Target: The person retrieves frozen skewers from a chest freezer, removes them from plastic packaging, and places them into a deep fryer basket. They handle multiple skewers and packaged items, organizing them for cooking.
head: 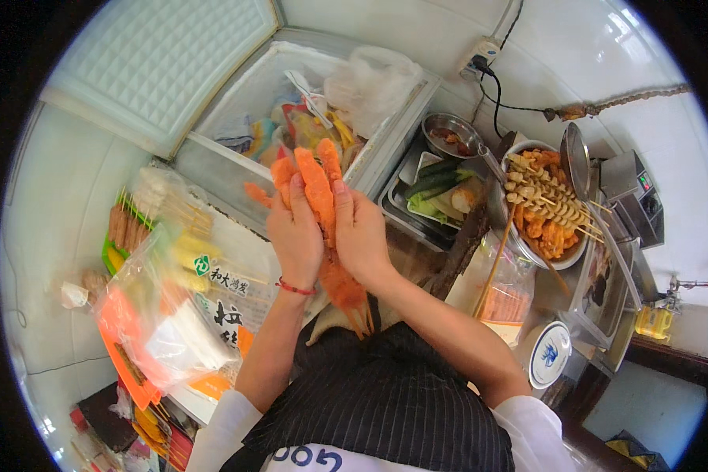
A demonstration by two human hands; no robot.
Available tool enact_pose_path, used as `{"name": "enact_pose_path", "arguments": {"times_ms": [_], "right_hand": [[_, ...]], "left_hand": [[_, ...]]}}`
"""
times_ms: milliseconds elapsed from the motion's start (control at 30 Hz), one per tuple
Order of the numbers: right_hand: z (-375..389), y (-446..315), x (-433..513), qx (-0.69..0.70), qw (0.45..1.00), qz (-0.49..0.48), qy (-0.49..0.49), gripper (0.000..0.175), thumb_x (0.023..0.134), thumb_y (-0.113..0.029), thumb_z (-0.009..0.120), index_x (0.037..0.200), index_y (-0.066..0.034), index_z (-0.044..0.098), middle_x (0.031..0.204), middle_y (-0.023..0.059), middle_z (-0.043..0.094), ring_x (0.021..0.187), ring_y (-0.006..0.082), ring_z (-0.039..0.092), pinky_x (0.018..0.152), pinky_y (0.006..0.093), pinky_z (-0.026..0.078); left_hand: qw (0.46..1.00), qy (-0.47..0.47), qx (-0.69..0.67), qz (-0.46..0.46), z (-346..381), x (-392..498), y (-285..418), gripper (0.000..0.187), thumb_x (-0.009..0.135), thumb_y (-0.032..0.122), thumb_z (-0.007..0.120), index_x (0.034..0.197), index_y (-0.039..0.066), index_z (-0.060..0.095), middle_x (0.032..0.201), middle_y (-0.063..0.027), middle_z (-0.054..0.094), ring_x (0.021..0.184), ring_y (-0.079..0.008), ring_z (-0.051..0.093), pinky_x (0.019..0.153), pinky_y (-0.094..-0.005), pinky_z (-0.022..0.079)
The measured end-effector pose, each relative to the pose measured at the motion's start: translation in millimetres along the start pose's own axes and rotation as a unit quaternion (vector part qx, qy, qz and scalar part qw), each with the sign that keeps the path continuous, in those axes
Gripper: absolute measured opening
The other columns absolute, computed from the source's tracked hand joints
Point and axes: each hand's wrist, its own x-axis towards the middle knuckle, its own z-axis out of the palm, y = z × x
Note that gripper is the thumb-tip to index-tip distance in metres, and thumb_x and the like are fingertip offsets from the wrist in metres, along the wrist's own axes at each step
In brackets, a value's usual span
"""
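A bunch of orange, crumb-coated food strips (314, 177) on thin wooden sticks (361, 323) is held between my two hands. My left hand (295, 236) grips its left side and wears a red cord bracelet (295, 288) at the wrist. From the right, my right hand (360, 236) closes on the same bunch, thumb up. The strips' ends point away from me, and the sticks point at my body. Another orange piece (258, 193) shows just left of my left hand. Beyond the strips stands an open chest freezer (212, 162) with bagged packages (295, 124) inside.
At left, skewers in plastic bags (171, 200) and a green tray of sausage skewers (131, 227) lie on a printed package (236, 318). To the right stand a cucumber tray (439, 183), a bowl of skewers (546, 203), a ladle (576, 159) and a lidded tub (547, 355).
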Motion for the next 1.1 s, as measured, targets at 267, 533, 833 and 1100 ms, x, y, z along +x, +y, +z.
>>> {"name": "enact_pose_path", "arguments": {"times_ms": [267,533,833,1100], "right_hand": [[-0.3,11.4,3.0,-0.038,0.999,0.011,0.034,0.049,0.098,-0.037,0.037,0.089,0.0054,0.059,0.081,0.0266,0.061,0.08,0.0429,0.058,0.071,0.045,0.045],[-22.5,52.4,-21.6,0.12,0.988,0.055,-0.084,0.053,0.097,-0.047,0.039,0.096,0.0027,0.056,0.076,0.0077,0.058,0.067,0.0189,0.053,0.065,0.0315,0.045],[-94.9,65.9,-82.5,0.154,0.947,0.229,-0.165,0.044,0.099,-0.042,0.037,0.088,-0.0042,0.057,0.062,-0.0006,0.048,0.05,0.0085,0.042,0.046,0.0237,0.035],[-117.5,30.6,-142.8,0.051,0.992,0.084,0.082,0.042,0.1,-0.036,0.037,0.08,-0.0029,0.052,0.062,0.0022,0.05,0.055,0.0103,0.048,0.051,0.027,0.041]], "left_hand": [[0.997,-0.068,-0.003,-0.023,2.7,1.9,-13.2,0.039,0.1,0.031,0.039,0.11,-0.001,0.059,0.094,-0.0069,0.063,0.081,-0.0137,0.056,0.072,-0.0269,0.045],[0.98,-0.121,-0.138,-0.081,2.4,21.3,-24.9,0.042,0.101,0.037,0.036,0.112,0.001,0.054,0.099,-0.0068,0.059,0.087,-0.0137,0.057,0.077,-0.0261,0.045],[0.937,-0.211,-0.198,-0.193,13.0,44.5,-64.8,0.055,0.099,0.046,0.034,0.128,0.002,0.045,0.112,-0.0128,0.058,0.098,-0.0233,0.058,0.083,-0.0377,0.049],[0.774,-0.592,-0.073,-0.213,-5.6,-10.4,-21.9,0.043,0.098,0.034,0.043,0.121,-0.002,0.052,0.105,-0.0109,0.062,0.095,-0.0187,0.061,0.08,-0.0323,0.051]]}}
